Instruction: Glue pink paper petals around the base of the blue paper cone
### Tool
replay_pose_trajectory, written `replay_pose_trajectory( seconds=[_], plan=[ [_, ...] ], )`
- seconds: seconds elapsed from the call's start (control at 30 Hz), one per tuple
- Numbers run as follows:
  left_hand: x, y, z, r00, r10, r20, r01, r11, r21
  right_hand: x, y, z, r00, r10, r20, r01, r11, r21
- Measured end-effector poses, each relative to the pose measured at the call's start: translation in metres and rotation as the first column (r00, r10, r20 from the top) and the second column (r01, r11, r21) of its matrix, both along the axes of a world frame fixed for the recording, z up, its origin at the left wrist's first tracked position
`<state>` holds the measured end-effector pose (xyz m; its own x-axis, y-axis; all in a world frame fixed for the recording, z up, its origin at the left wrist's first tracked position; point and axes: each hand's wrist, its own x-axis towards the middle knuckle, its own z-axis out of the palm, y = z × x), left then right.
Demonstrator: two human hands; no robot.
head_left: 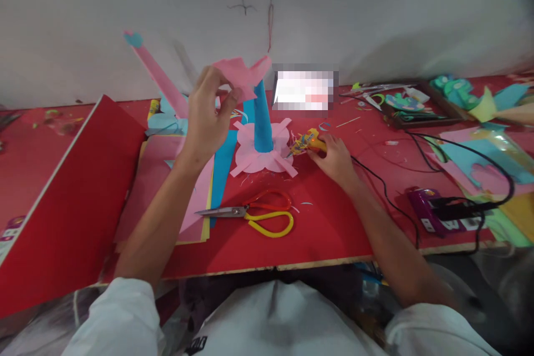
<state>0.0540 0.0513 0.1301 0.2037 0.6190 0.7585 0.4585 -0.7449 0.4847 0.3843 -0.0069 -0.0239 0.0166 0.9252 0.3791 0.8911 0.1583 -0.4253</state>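
Note:
Raised above the table, my left hand (212, 108) pinches a folded pink paper piece (240, 71) between thumb and fingers. Just below it rises a blue paper cone (262, 122) on a flower-shaped pink paper base (246, 158) with strips sticking out. I cannot tell whether the pink piece touches the cone's tip. To the right of the base, my right hand (336, 158) has its fingers closed on a yellow glue gun (316, 142), low over the table. Thin paper shreds (298, 144) surround its front end. Scissors (240, 212) with red and yellow handles lie in front of the base.
Coloured paper sheets (200, 178) lie at left beside an upright red panel (75, 194). Behind is a lit screen (302, 89). At right are a tray (446, 103) of cutouts, black cords (384, 178) and a purple box (429, 211). Another person's arm (517, 117) enters far right.

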Motion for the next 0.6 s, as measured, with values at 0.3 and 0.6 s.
replay_pose_trajectory(
  seconds=[0.3, 0.6],
  plan=[
    [0.001, 0.003, -0.006, 0.988, 0.088, -0.123, -0.085, 0.996, 0.029, -0.006, -0.003, 0.032, 0.984, 0.121, -0.127, -0.096, 0.977, 0.192],
    [0.004, -0.001, -0.012, 0.96, -0.02, -0.279, -0.004, 0.996, -0.085, -0.082, 0.023, 0.115, 0.756, 0.507, -0.414, -0.397, 0.858, 0.327]
  ],
)
